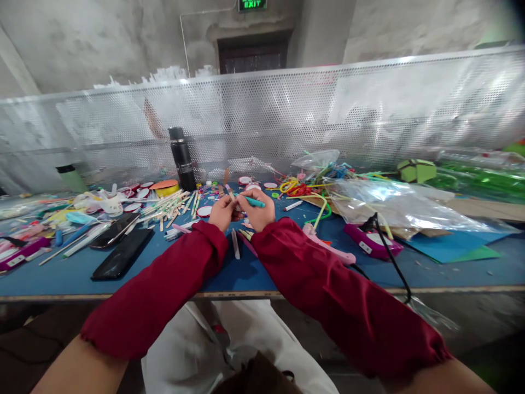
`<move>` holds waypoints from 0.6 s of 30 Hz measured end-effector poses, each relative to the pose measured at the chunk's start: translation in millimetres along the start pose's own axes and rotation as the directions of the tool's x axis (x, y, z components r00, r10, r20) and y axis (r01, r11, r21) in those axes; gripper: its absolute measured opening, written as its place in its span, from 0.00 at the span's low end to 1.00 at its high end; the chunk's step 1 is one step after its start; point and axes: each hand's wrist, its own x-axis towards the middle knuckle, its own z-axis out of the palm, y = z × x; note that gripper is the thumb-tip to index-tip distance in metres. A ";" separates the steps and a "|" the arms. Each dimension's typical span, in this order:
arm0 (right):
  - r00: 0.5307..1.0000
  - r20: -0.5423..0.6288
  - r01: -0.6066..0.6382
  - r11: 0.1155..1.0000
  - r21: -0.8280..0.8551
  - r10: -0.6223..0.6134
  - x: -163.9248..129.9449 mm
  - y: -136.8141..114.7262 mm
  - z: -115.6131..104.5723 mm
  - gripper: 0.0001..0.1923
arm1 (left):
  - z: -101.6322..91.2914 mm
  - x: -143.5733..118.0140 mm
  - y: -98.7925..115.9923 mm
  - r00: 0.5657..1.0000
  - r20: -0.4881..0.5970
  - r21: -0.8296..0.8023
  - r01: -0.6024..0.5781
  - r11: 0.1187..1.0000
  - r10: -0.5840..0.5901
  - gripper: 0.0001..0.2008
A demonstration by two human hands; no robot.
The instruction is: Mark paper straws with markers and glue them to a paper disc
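Note:
Above the blue table (262, 276) my two hands meet in front of me, both with dark red sleeves. My left hand (222, 213) is closed on a small flat stick (229, 191) with a pinkish upper end. Like a pen for writing, a teal marker (255, 202) sits in my closed right hand (262, 212), its tip end near the stick; the exact contact is too small to tell. Below the hands lies a pale, narrow stick-like piece (235, 244). Some pinkish pieces beside it are partly hidden by my right sleeve.
Loose craft sticks (170, 207), two dark phones (123, 254) and a black bottle (182, 158) are at left. To the right lie a pink glue gun (328, 246), a purple box (371, 241) with a black cable, and clear plastic bags (394, 202). Perforated metal panel (262, 120) stands behind.

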 end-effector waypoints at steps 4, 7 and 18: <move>0.998 -0.006 0.057 0.994 -0.088 -0.058 -1.0 9.0 2.3 0.10 | -0.3 0.3 -0.7 1.000 -0.009 0.058 -0.017 0.998 0.018 0.08; 0.997 0.005 0.076 0.990 -0.119 -0.076 -0.5 8.8 0.9 0.09 | -0.1 0.0 -1.1 1.000 -0.008 0.071 -0.019 0.997 0.019 0.08; 0.994 0.035 0.105 0.979 -0.174 -0.100 2.8 4.6 -2.5 0.09 | -0.1 -1.4 1.6 0.999 -0.004 0.100 -0.035 0.994 0.036 0.09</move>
